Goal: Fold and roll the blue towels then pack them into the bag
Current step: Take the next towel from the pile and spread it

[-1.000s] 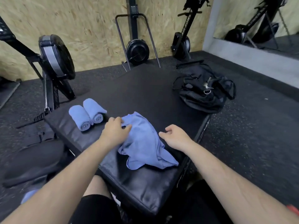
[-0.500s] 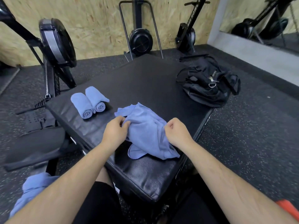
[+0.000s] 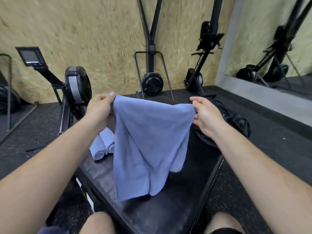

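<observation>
A blue towel (image 3: 148, 142) hangs open in the air above the black padded box (image 3: 162, 213). My left hand (image 3: 99, 108) pinches its top left corner and my right hand (image 3: 206, 114) pinches its top right corner. The towel's lower edge hangs just above the box top. Two rolled blue towels (image 3: 103, 144) lie side by side on the box at the left, partly hidden behind the hanging towel. The black bag (image 3: 236, 122) sits on the box's far right, mostly hidden by my right hand and arm.
Rowing machines stand around the box: one at the left (image 3: 74, 88), two upright against the chipboard wall (image 3: 152, 81). A mirror (image 3: 276, 48) is on the right wall. Another piece of blue cloth (image 3: 50, 231) shows at the bottom left. My knees are at the box's near edge.
Both hands gripped the crumpled towel on the box and lifted it up, spreading it out between them. The view has tilted upward.
</observation>
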